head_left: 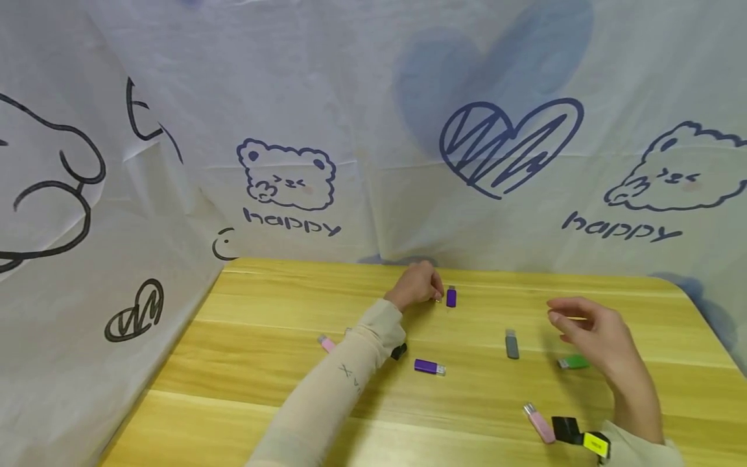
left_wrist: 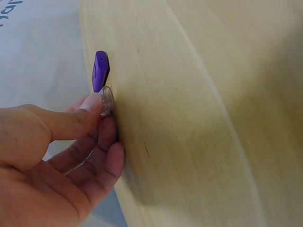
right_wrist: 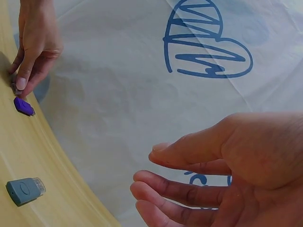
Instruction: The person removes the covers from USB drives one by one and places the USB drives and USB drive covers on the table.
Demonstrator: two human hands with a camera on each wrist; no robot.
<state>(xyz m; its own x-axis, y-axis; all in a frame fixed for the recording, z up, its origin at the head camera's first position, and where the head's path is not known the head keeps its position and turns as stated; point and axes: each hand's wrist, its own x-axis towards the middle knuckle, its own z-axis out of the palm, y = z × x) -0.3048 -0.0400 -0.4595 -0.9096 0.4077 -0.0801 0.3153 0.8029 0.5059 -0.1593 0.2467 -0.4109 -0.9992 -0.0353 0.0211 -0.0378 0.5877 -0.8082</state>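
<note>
My left hand [head_left: 417, 285] is at the back of the table and pinches a small clear plastic piece [left_wrist: 107, 100], perhaps a cap, between thumb and fingers. Just beside it lies a purple USB stick [head_left: 451, 296], also visible in the left wrist view beyond the fingertips. On the right, my right hand [head_left: 595, 334] hovers above the table with fingers loosely bent and nothing in them. Below it lies a green USB stick [head_left: 574, 362], partly covered by the hand. A grey USB stick [head_left: 511, 344] lies to its left.
Nearer the front lie another purple USB stick [head_left: 428, 368] and a pink one [head_left: 539, 424]. A second pink stick [head_left: 327, 343] and a black object [head_left: 399, 351] are partly hidden by the left sleeve. A printed cloth [head_left: 373, 162] hangs along the wooden table's [head_left: 262, 311] back and left edges.
</note>
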